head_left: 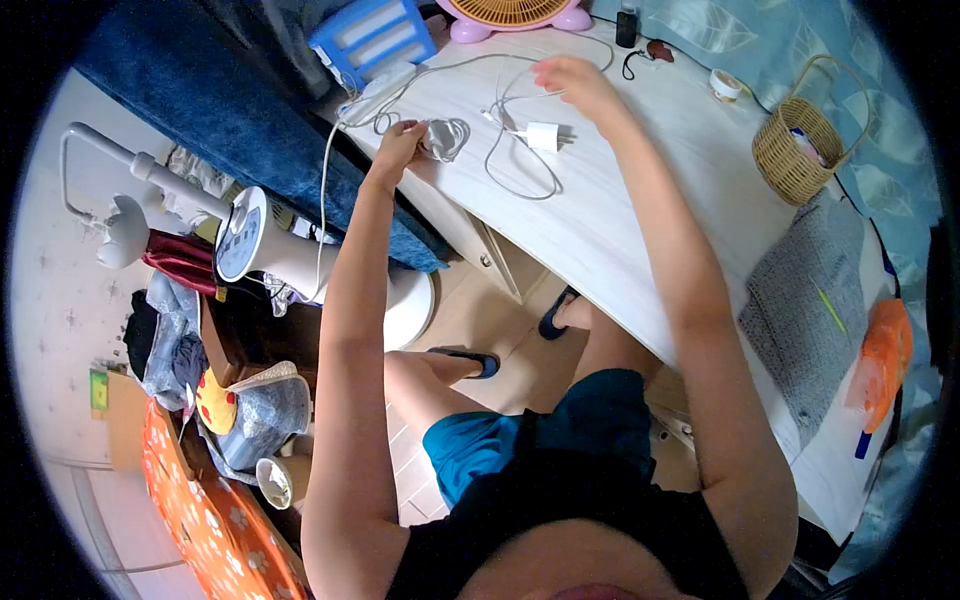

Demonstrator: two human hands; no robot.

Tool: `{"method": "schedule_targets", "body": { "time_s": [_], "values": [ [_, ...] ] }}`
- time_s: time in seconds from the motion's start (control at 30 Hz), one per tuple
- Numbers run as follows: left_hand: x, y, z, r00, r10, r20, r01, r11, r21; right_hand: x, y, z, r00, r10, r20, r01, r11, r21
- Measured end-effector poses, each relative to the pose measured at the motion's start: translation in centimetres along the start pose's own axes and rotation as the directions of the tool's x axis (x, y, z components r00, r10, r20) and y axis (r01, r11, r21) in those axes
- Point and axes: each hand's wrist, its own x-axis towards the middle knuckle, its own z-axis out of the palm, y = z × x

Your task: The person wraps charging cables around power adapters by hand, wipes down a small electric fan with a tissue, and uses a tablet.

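At the desk's left front edge my left hand (398,150) is closed on a small coiled white cable (446,139). My right hand (580,85) is over the back middle of the desk, beside a loose white cable (540,195); its fingers are blurred, and whether they hold the cable is unclear. A white charger plug (543,137) lies between my hands, with the loose cable looped around it. Further left, a white power strip (385,90) rests near the desk edge with cables running from it.
Behind are a blue rack (375,42), a pink fan (515,12) and a black bottle (626,27). A tape roll (725,85), a wicker basket (797,150), grey knitting (810,300) and an orange bag (885,355) lie to the right. A white appliance (270,245) stands left.
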Motion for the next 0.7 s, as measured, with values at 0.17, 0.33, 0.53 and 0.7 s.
{"method": "schedule_targets", "body": {
  "time_s": [0.17,0.33,0.53,0.7],
  "values": [
    [-0.3,0.4,2.2,0.991,0.106,-0.085,-0.100,0.992,0.070,-2.0,1.2,2.5,0.977,0.067,0.200,0.111,0.642,-0.758],
    [-0.9,0.0,2.0,0.995,0.061,-0.085,-0.067,0.995,-0.068,-1.3,2.5,1.9,0.996,0.044,0.081,0.031,0.664,-0.747],
    [-5.4,2.3,2.0,0.891,0.336,-0.305,-0.341,0.939,0.037,0.3,-1.9,0.4,0.957,-0.211,-0.197,0.175,0.967,-0.184],
    [-13.1,11.2,5.1,0.812,0.573,-0.114,-0.584,0.790,-0.187,-4.6,-10.7,2.4,0.880,-0.469,-0.070,0.398,0.649,0.648]
  ]
}}
